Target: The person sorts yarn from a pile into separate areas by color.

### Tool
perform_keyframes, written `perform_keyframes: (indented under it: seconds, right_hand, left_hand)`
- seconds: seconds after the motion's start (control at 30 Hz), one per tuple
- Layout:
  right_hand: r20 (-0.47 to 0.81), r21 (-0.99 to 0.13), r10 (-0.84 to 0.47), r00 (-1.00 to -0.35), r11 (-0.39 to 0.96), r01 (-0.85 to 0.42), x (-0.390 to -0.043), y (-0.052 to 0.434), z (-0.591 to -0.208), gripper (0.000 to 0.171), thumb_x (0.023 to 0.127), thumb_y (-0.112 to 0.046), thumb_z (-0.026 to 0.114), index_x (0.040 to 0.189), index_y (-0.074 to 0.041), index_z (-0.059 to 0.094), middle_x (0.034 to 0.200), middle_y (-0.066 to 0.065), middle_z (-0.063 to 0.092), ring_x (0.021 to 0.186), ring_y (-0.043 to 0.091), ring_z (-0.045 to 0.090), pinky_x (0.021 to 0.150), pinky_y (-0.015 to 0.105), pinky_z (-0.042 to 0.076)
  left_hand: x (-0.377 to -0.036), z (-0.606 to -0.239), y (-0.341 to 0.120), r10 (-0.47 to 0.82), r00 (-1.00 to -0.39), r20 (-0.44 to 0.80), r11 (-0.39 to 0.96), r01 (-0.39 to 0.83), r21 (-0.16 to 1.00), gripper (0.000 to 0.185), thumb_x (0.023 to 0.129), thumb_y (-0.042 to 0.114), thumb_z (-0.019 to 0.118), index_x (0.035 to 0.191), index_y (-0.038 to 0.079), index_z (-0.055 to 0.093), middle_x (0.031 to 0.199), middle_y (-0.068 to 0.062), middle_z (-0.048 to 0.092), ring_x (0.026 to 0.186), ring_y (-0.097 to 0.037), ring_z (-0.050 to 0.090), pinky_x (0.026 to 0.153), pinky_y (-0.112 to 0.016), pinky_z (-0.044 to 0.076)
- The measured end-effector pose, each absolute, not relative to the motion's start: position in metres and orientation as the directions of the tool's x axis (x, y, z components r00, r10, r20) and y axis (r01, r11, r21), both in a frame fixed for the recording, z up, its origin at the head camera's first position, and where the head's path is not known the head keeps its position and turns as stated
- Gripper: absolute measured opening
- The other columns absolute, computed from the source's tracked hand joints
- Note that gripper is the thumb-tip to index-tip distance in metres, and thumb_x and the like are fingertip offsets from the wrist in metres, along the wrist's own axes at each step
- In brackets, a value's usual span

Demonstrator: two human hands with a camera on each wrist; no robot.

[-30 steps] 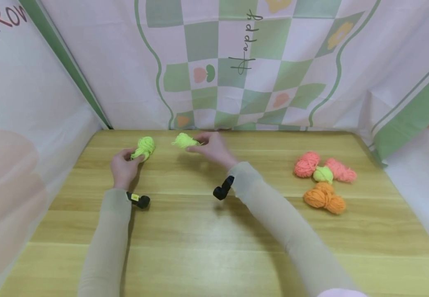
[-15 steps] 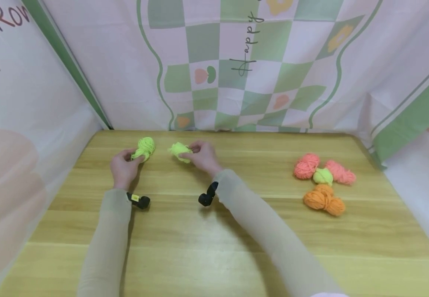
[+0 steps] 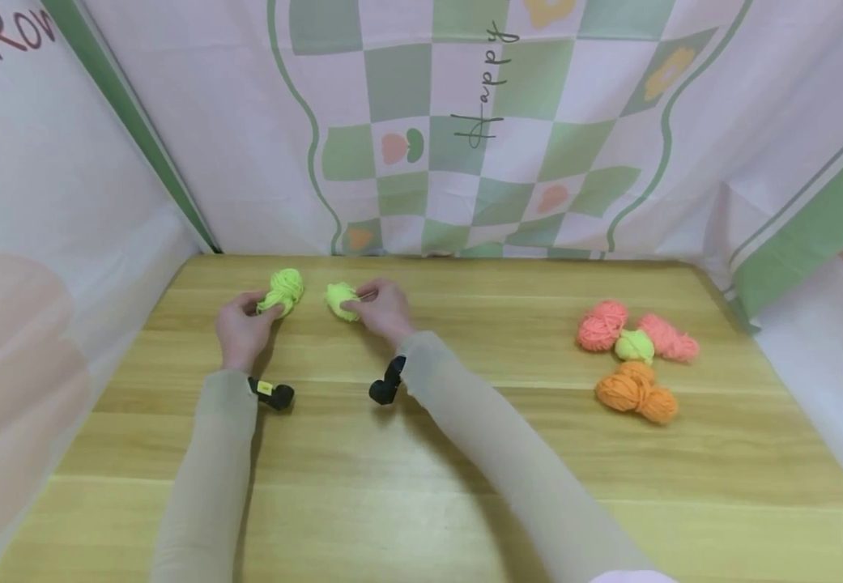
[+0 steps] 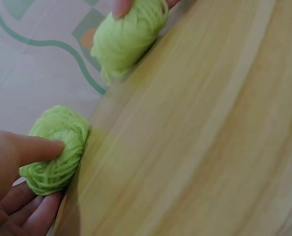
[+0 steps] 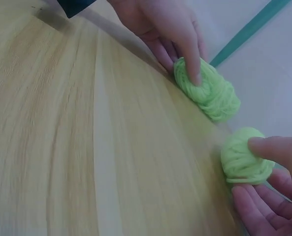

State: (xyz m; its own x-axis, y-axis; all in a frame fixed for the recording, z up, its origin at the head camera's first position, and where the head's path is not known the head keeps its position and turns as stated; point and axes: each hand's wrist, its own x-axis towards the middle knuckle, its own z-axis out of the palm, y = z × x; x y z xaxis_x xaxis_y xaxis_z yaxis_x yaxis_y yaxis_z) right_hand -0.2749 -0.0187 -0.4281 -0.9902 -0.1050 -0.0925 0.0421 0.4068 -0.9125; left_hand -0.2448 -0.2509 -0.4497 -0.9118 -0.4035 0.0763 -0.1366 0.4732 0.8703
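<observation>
At the far left of the table, my left hand (image 3: 242, 328) pinches a bright yellow-green ball of yarn (image 3: 286, 289) between thumb and fingers. In the left wrist view the thumb presses on the front of this wound yarn (image 4: 57, 152), with the fingers beneath. A short way to its right, my right hand (image 3: 386, 309) grips a second yellow-green ball of yarn (image 3: 341, 300). Seen from the right wrist, the thumb lies on top of that ball (image 5: 246, 157) and the fingers curl under it. A small gap separates the two balls.
On the right of the wooden table (image 3: 421, 486) lie two coral-pink yarn balls (image 3: 602, 325), a small yellow-green one (image 3: 635, 346) and an orange skein (image 3: 637, 393), clustered close together. A patterned curtain (image 3: 465, 162) hangs behind the table's far edge.
My right hand has moved left and slightly toward me, bringing its yellow-green yarn ball lower and closer to the other. The left hand has stayed in place.
</observation>
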Motion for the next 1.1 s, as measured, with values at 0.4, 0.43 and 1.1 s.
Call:
perform_keyframes:
  seconds: [0.4, 0.43, 1.1]
  right_hand:
    - [-0.161, -0.948, -0.399, -0.903, 0.318, 0.028, -0.274, -0.036, -0.424, 0.056, 0.092, -0.012, 0.077, 0.143, -0.002, 0.055, 0.136, 0.018, 0.061, 0.101, 0.022, 0.070, 0.086, 0.027, 0.056]
    - [-0.159, -0.947, -0.431, -0.888, 0.320, 0.014, -0.273, -0.037, -0.424, 0.058, 0.093, -0.013, 0.076, 0.145, -0.002, 0.053, 0.140, 0.018, 0.059, 0.105, 0.022, 0.069, 0.088, 0.028, 0.055]
    - [-0.119, -0.967, -0.443, -0.889, 0.256, 0.002, -0.272, -0.031, -0.425, 0.064, 0.089, -0.021, 0.080, 0.145, -0.005, 0.053, 0.143, 0.011, 0.058, 0.119, 0.025, 0.061, 0.091, 0.031, 0.054]
  left_hand:
    - [-0.241, -0.445, -0.249, -0.403, -0.913, 0.069, 0.469, -0.141, 0.872, 0.041, 0.090, 0.017, 0.079, 0.128, 0.004, 0.069, 0.132, -0.019, 0.064, 0.126, -0.033, 0.056, 0.108, -0.045, 0.042]
    - [-0.241, -0.445, -0.249, -0.402, -0.913, 0.072, 0.468, -0.137, 0.873, 0.041, 0.090, 0.017, 0.079, 0.127, 0.004, 0.069, 0.132, -0.019, 0.064, 0.126, -0.033, 0.056, 0.108, -0.045, 0.042]
    - [-0.244, -0.450, -0.251, -0.402, -0.909, 0.106, 0.450, -0.095, 0.888, 0.052, 0.085, 0.023, 0.084, 0.129, 0.001, 0.067, 0.126, -0.022, 0.066, 0.117, -0.033, 0.060, 0.103, -0.044, 0.046]
